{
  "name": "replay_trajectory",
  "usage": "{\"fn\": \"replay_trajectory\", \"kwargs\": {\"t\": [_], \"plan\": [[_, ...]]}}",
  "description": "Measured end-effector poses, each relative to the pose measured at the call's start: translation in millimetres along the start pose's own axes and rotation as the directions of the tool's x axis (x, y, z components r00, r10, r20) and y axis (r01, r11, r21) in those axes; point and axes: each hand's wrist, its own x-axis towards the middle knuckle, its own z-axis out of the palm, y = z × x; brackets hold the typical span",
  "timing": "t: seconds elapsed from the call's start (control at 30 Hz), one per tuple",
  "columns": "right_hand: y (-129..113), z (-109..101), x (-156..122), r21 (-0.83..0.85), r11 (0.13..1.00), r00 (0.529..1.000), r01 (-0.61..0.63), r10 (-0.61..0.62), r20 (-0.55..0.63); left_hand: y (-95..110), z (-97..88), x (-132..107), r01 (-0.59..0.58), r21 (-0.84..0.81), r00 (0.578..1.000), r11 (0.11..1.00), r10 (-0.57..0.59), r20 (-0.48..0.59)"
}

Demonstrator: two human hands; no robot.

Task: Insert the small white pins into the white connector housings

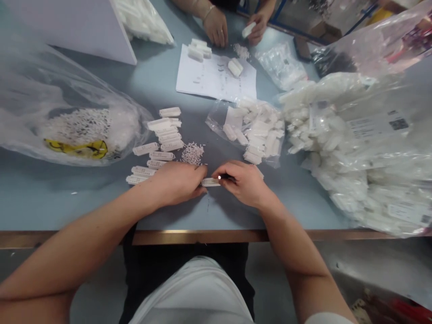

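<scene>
Between my two hands lies a white ribbed plastic connector strip [209, 182]. My left hand [177, 182] pinches its left end. My right hand [245, 183] closes on a slim dark tool [227, 177] whose bright tip meets the strip's right end. Just left of my left hand, several similar connector strips [158, 139] lie loosely on the grey-blue table [101, 202]. A small heap of tiny white plastic pieces [192, 154] sits above my hands.
A clear bag of white parts [251, 130] lies beyond my right hand, and a larger bag [337, 148] fills the right. Another bag [67, 117] lies left. Printed paper [216, 74] carries white parts. A co-worker's hands [236, 27] work at the far edge.
</scene>
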Motion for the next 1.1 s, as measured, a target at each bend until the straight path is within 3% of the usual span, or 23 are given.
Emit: {"fn": "replay_trajectory", "kwargs": {"t": [0.27,0.7,0.93,1.1], "plan": [[0,5,-1,-0.124,0.992,0.999,0.030,-0.026,0.035,3,0.7,-2,-0.024,0.003,0.998,1.000,0.024,-0.053],[-3,3,-1,-0.170,0.985,0.996,0.006,0.008,0.084,7,-0.9,-2,-0.069,0.041,0.995,0.997,0.071,-0.065],[-4,-3,4,-0.111,0.994,0.986,-0.019,0.037,0.162,7,5.9,-2,-0.131,0.073,0.982,0.989,0.140,-0.124],[-7,-7,4,-0.107,0.994,0.987,-0.015,0.032,0.159,9,3.6,-2,-0.121,0.066,0.987,0.990,0.128,-0.099]]}}
